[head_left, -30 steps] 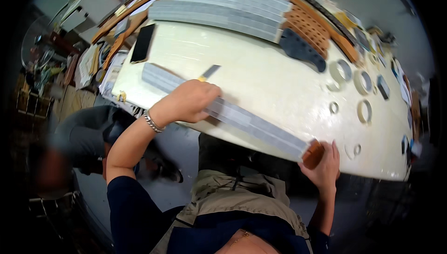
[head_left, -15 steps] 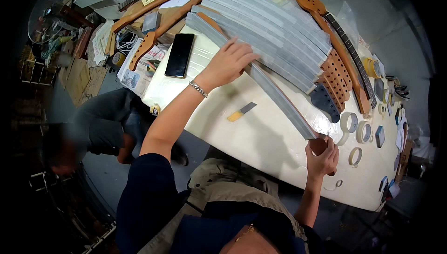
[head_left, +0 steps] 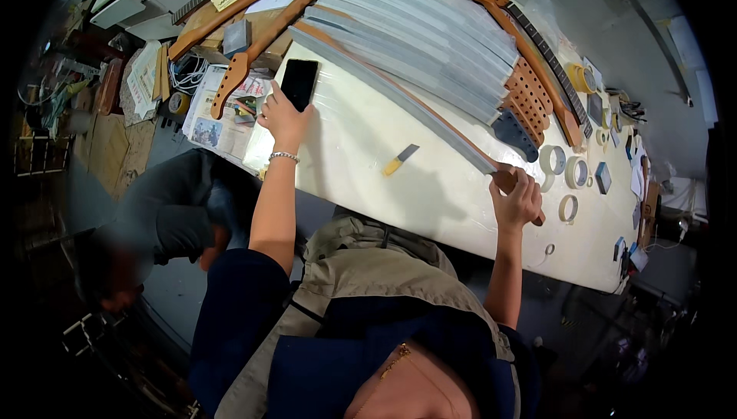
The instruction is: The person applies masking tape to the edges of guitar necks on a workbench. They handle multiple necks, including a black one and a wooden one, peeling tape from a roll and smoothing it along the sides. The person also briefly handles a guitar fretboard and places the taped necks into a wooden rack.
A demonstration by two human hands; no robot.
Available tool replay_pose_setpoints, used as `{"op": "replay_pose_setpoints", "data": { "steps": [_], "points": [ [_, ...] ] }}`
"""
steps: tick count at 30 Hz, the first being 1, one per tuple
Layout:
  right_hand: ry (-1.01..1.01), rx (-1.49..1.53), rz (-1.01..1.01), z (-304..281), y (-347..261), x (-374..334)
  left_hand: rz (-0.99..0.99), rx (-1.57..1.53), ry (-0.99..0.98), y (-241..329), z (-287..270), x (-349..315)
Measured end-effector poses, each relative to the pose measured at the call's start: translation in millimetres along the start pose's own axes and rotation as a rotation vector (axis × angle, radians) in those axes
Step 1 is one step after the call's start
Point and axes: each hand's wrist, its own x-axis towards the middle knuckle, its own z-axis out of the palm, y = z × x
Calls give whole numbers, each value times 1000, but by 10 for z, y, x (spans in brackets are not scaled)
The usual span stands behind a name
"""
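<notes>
My left hand (head_left: 285, 121) is at the lower end of a black smartphone (head_left: 300, 85) lying on the white table, with its fingers along one side and its thumb at the other. In my right hand (head_left: 516, 202) is the headstock end of a wooden guitar neck (head_left: 507, 179), fingers wrapped round it. Grey tape covers the neck's fretboard side (head_left: 399, 102); bare wood shows along its far edge. Beyond it lies a row of several similarly taped necks (head_left: 414, 31), with drilled headstocks (head_left: 530, 92) and one dark headstock (head_left: 516, 135) at the right.
A yellow-handled blade (head_left: 399, 161) lies on the white table (head_left: 345, 165) nearer me. Tape rolls (head_left: 568, 208) and a sanding block (head_left: 603, 178) are at the right. Unwrapped necks (head_left: 537, 50) flank the row. To the left, a person (head_left: 173, 215) is beside newspapers (head_left: 211, 123).
My left hand has left the taped neck and moved left and nearer to the smartphone. The neck has come down beside the row, its headstock still in my right hand.
</notes>
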Motion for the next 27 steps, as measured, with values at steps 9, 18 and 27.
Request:
{"op": "replay_pose_setpoints", "data": {
  "steps": [9, 18, 27],
  "points": [
    [-47, 195, 0, 753, 33, 97, 385, -10, 109, 275, -236, -508],
    [-187, 257, 97, 1214, 197, 156, 1071, -65, 66, 1759, -177, 52],
    [-191, 357, 234, 1233, 325, 12, 1168, 13, -197, 2044, -80, 193]
  ]
}}
